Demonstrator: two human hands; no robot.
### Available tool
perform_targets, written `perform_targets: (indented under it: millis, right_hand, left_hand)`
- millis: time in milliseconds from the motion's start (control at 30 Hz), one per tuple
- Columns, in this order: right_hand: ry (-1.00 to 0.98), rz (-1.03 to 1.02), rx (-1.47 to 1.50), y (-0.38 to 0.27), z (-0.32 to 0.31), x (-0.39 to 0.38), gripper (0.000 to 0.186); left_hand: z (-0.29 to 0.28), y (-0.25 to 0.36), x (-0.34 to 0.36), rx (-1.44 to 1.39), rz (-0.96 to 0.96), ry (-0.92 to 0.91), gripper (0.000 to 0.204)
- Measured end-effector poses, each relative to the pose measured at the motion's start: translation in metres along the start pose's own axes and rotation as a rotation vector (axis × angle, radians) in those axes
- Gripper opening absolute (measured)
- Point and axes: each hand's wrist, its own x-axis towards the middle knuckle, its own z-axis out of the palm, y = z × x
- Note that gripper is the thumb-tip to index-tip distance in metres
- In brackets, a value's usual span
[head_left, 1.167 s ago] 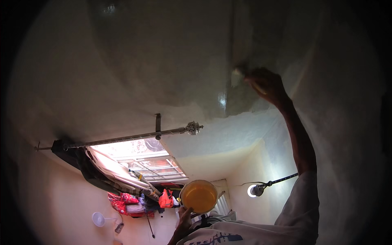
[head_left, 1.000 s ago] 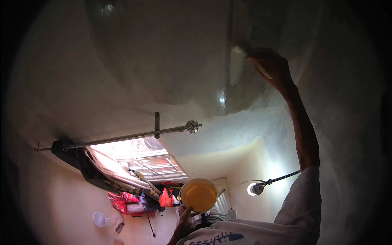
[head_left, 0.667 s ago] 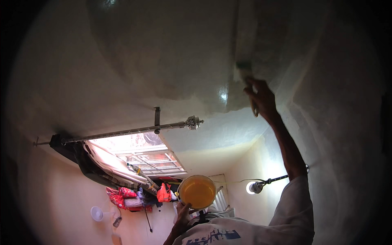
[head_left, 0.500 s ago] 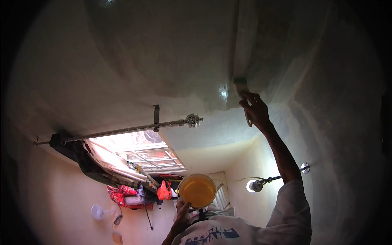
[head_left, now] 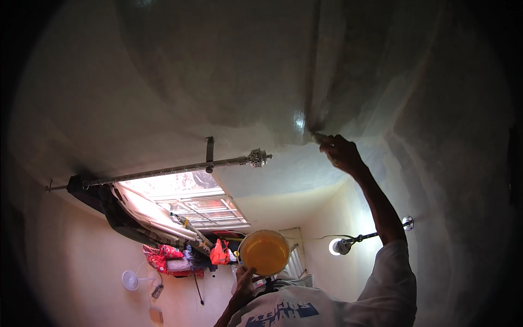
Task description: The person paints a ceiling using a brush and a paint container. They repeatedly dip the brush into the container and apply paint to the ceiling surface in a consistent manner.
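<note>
High up, my right hand (head_left: pixel 342 152) is closed round a flat paintbrush (head_left: pixel 317 137), its tip against the grey wall surface (head_left: pixel 261 117). A darker damp-looking patch with a bright glint lies beside the brush. Most of the brush's handle is hidden by my fingers. Low in the middle, my left hand (head_left: pixel 244 278) grips the rim of a round bucket (head_left: pixel 265 252), thumb over its edge. The bucket's inside looks yellow-orange; how much liquid it holds I cannot tell.
A metal curtain rod (head_left: pixel 180 170) with an ornate end juts out on a bracket, a bunched curtain (head_left: pixel 147 223) at its left. Behind it is a barred window (head_left: pixel 204 210). A lit bulb fitting (head_left: pixel 342 247) stands out at right; a white fan (head_left: pixel 130 280) is lower left.
My right hand has drawn the paintbrush down along the wall and slightly left, and the brush now lies more sideways. My left hand and the bucket have hardly moved.
</note>
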Motion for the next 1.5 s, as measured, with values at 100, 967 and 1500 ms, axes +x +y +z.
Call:
perform_targets:
  millis: [100, 967, 1500]
  right_hand:
    - [0.121, -0.003, 0.003, 0.011, -0.030, 0.030, 0.017]
    - [-0.029, 0.090, 0.018, -0.011, 0.122, -0.072, 0.021]
    - [0.194, -0.019, -0.055, -0.007, 0.044, -0.025, 0.030]
  left_hand:
    - [0.003, 0.005, -0.003, 0.019, -0.065, 0.024, 0.025]
    - [-0.007, -0.003, -0.006, 0.119, -0.093, 0.085, 0.031]
    - [-0.001, 0.004, -0.014, 0.016, -0.073, 0.054, 0.026]
